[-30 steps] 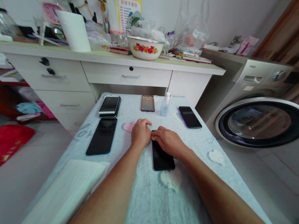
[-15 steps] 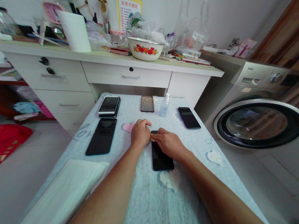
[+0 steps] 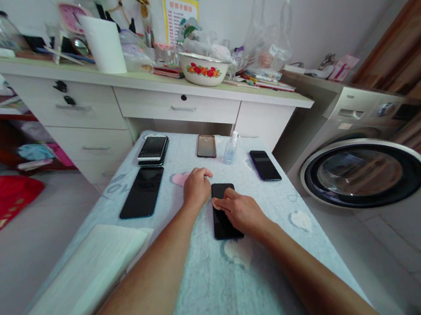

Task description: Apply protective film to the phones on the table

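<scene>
A black smartphone (image 3: 227,225) lies face up on the cloth-covered table (image 3: 202,308). Across its middle, my right hand (image 3: 242,208) presses with its fingers together. An orange-tan patch shows at the fingertips; whether it is a small pad or skin I cannot make out. My left hand (image 3: 196,187) rests with curled fingers just off the phone's upper left corner, its fingertips partly hidden. Behind the hands stands a clear spray bottle (image 3: 230,149), with a brownish phone case (image 3: 206,146) to its left.
To the left lie a large black phone (image 3: 142,192) and a stack of phones (image 3: 153,149); a purple-edged phone (image 3: 265,165) is at right. A pale folded sheet (image 3: 74,285) covers the left edge. A drawer desk (image 3: 182,109) stands behind, a washing machine (image 3: 333,122) at right.
My right hand has slid down the phone's screen towards me, so the phone's top end now shows. My left hand has stayed in about the same place.
</scene>
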`<action>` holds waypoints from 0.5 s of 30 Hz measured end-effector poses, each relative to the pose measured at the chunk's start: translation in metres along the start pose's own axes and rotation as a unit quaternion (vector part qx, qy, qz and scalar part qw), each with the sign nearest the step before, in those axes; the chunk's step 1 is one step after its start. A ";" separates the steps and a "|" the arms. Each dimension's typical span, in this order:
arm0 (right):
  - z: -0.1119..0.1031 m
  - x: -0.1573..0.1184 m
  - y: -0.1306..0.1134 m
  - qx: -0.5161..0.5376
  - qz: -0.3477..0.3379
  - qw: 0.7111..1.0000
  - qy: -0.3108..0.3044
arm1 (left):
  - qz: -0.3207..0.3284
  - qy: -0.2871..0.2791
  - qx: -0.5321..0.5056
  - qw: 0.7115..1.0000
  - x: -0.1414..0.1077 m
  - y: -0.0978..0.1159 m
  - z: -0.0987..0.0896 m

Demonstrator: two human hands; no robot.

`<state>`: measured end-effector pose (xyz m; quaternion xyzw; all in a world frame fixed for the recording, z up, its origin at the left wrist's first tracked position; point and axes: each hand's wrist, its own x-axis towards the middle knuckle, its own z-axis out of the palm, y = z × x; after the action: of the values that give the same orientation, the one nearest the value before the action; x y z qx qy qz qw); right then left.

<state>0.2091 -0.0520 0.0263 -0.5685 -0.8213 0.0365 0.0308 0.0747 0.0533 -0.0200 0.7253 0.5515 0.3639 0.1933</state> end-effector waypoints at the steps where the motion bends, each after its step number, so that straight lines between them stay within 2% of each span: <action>1: 0.001 0.001 0.000 0.002 0.008 1.000 0.003 | 0.001 -0.001 0.001 1.000 0.000 0.000 0.000; 8: 0.004 0.016 0.003 0.017 0.062 0.998 0.017 | 0.006 -0.009 0.010 1.000 0.001 -0.001 0.000; 15: 0.005 0.009 0.004 0.042 0.015 0.999 0.013 | 0.011 -0.010 0.013 1.000 0.000 -0.002 0.001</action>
<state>0.2093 -0.0424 0.0210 -0.5794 -0.8099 0.0641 0.0649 0.0743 0.0538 -0.0217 0.7375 0.5461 0.3514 0.1855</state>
